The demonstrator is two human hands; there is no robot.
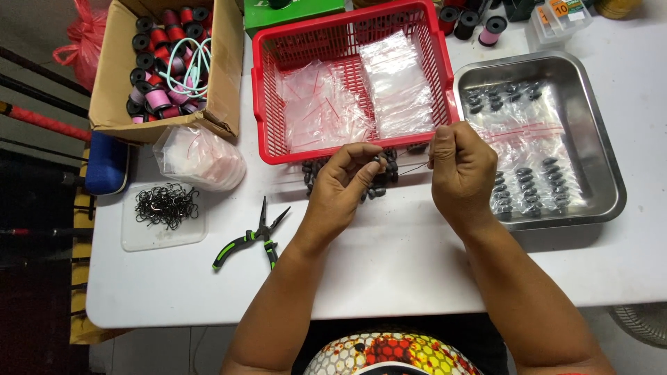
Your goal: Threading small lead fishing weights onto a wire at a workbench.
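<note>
Hands meet at mid tabletop (389, 264), just below the red basket (267, 104). Left hand (344, 184) is pinched shut on a small dark sinker (377, 161), held betw. thumb & fingertips, right over the pile of sinkers (379, 182) lying on the tabletop against the basket's near rim. Right hand (460, 163) is clenched w/ fingertips nipping a thin dark line (414, 168); the line runs from that hand leftward to the held sinker, slightly slack. Hands are near each other, not touching.

Sinker: small, oval, dull dark grey/black, mostly hidden by fingers, so can't tell if the line passes through it. Pile sinkers look alike, bead-shaped, clustered betw. the two hands & partly under the left one.

Around: basket holds clear zip bags (396, 87) w/ red seal strips. Steel tray (604, 167) to the right, beside the right hand, holds bagged sinkers in rows. Pliers (251, 239) w/ green-black grips lie left of the left forearm, well apart from the hand. Further left, a clear lid w/ a heap of hooks (167, 206), a bag of clear packets above it, & a cardboard box (111, 76) of spools at the far-left corner.
</note>
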